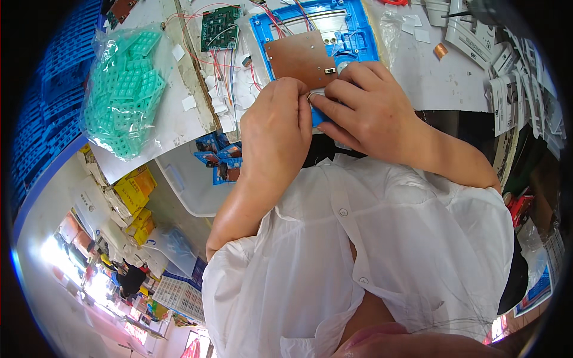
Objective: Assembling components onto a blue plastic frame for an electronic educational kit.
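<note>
A brown circuit board [301, 58] lies over an open blue plastic housing [362, 30] with wires running from its far side. At the board's near edge, my left hand [276, 122] is closed, thumb and fingers pinched together; what they grip is hidden. Beside it my right hand [373, 107] bends its fingers in a pinch around a thin white wire [316, 93]. The fingertips of both hands almost meet there. A small switch [329, 71] sits on the board, close to my right fingers.
To the left are a green circuit board [221, 28] with red and blue wires and a clear bag of green keypads [128, 89]. Stacked white printed parts [507, 98] crowd the right side. A translucent bin [200, 191] with small blue pieces stands below the table edge.
</note>
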Available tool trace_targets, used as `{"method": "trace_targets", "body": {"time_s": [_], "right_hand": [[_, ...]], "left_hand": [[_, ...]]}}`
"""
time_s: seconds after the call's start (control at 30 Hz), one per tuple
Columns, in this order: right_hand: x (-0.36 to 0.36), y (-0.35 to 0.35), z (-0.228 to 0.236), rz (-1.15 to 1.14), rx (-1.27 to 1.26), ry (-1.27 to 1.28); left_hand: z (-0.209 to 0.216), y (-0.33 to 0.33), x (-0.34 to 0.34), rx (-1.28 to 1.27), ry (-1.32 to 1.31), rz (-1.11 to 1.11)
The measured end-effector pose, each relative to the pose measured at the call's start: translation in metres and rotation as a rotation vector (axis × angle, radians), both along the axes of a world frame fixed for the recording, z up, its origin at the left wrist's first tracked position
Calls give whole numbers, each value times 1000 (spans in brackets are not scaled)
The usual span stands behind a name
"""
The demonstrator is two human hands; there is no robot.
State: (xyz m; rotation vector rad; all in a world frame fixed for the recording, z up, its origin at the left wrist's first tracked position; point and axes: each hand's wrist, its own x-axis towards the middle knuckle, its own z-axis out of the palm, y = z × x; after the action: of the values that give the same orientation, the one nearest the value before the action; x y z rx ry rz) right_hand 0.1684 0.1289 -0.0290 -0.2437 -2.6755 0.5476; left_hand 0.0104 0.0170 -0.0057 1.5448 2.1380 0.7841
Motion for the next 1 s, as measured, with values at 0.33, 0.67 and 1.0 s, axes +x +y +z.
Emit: {"method": "trace_targets", "body": {"time_s": [0.33,0.67,1.0], "right_hand": [[1,-6,5,-1,129,-120],[2,-4,4,10,63,-76],[-4,-1,7,63,47,-84]], "left_hand": [[5,-6,-11,-40,-131,-13],[9,-28,-21,16,-232,229],[4,-83,-73,-96,-65,504]]}}
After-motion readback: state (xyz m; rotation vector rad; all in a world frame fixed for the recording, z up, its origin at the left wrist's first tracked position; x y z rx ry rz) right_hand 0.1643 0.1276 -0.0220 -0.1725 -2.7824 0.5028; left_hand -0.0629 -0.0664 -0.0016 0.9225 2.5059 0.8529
